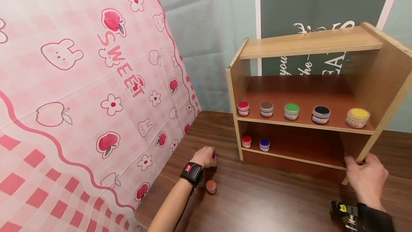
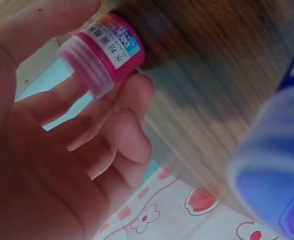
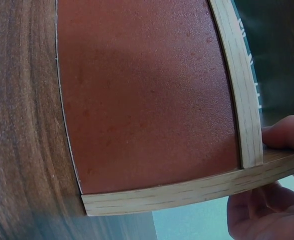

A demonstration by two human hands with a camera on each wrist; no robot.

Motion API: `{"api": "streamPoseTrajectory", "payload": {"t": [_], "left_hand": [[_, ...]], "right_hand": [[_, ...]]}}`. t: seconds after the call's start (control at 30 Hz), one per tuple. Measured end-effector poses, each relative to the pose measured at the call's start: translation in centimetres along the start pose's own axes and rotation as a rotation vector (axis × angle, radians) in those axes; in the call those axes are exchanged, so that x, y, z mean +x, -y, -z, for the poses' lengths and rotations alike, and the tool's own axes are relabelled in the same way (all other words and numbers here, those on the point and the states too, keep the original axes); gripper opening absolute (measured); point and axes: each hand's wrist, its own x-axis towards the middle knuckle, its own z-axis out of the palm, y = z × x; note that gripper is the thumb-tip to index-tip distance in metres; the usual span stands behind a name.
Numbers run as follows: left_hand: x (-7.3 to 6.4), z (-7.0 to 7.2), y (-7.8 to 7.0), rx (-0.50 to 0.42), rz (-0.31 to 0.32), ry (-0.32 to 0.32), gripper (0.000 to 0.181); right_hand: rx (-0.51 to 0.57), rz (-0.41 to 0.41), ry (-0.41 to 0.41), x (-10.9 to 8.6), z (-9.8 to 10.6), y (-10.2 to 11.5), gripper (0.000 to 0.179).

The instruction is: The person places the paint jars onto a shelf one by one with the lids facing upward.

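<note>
My left hand (image 1: 205, 156) holds a small magenta paint jar (image 2: 104, 52) between thumb and fingers, low at the tabletop left of the shelf. Most of this jar is hidden by the hand in the head view. An orange-brown paint jar (image 1: 211, 187) stands on the table near the left wrist. A blurred, blue-looking jar (image 2: 271, 165) fills the right edge of the left wrist view. My right hand (image 1: 367, 176) grips the lower right side panel of the small wooden shelf (image 1: 310, 44), thumb on the inner side and fingers outside, as the right wrist view (image 3: 274, 205) shows.
On the upper shelf board stand several paint jars, from a crimson one (image 1: 243, 108) to a yellow one (image 1: 357, 118). A red jar (image 1: 246, 141) and a dark blue jar (image 1: 264, 145) sit at the lower board's left. A pink patterned cloth (image 1: 90, 81) hangs left of the table.
</note>
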Motion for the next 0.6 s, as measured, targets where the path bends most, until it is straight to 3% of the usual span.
{"api": "streamPoseTrajectory", "payload": {"t": [0.6], "left_hand": [[-0.31, -0.54, -0.18, 0.049, 0.025, -0.06, 0.022]], "right_hand": [[-0.022, 0.022, 0.007, -0.12, 0.07, 0.29, 0.029]]}}
